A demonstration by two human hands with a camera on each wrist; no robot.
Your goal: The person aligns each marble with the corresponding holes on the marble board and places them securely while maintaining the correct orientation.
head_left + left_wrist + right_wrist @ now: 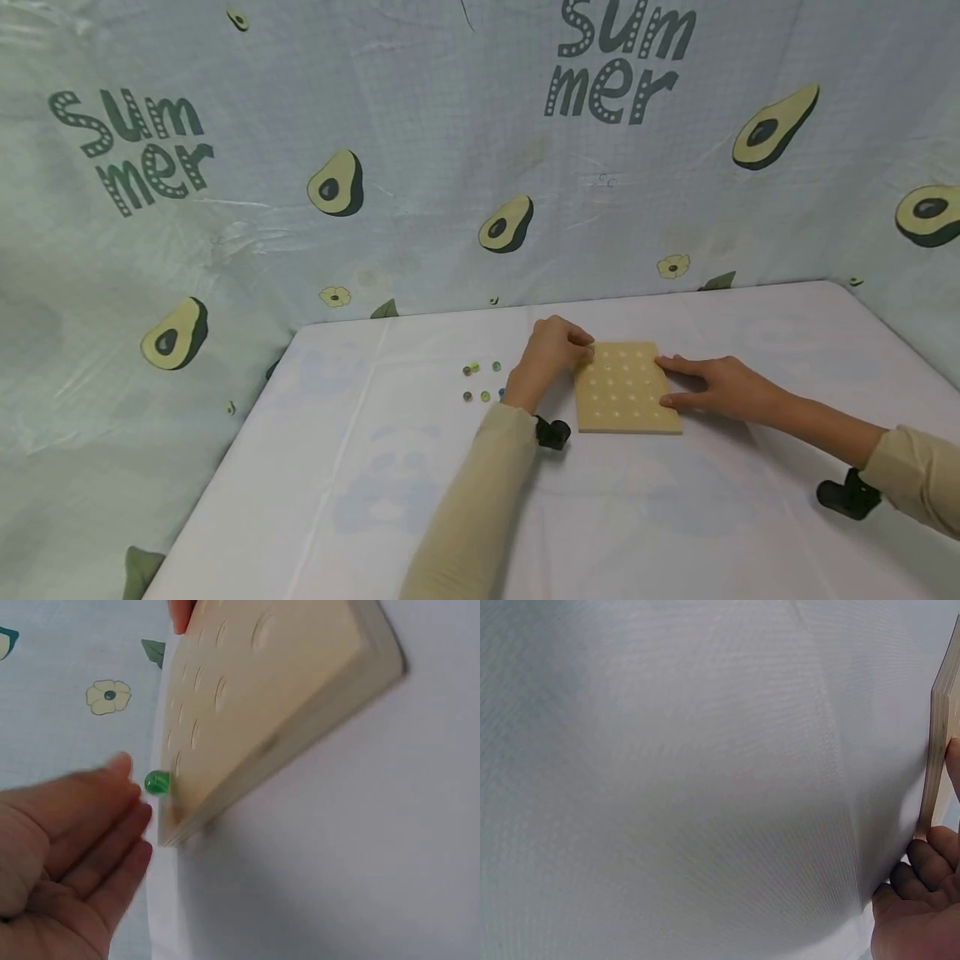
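A square wooden board [624, 388] with rows of round hollows lies flat on the table. At its far left corner sits a green glass marble [157, 782], close to the fingertips of my left hand [550, 357]. Those fingers are extended, with the marble just past their tips in the left wrist view. My right hand [729, 387] holds the board's right edge, thumb and fingers spread along it. In the right wrist view, its curled fingers [928, 864] meet the board's side.
Several small glass marbles [485, 397] lie loose on the white tablecloth [405, 533], left of the board. One blue marble [502, 392] is partly hidden by the left wrist. Behind the table hangs a sheet [420, 125] printed with avocados.
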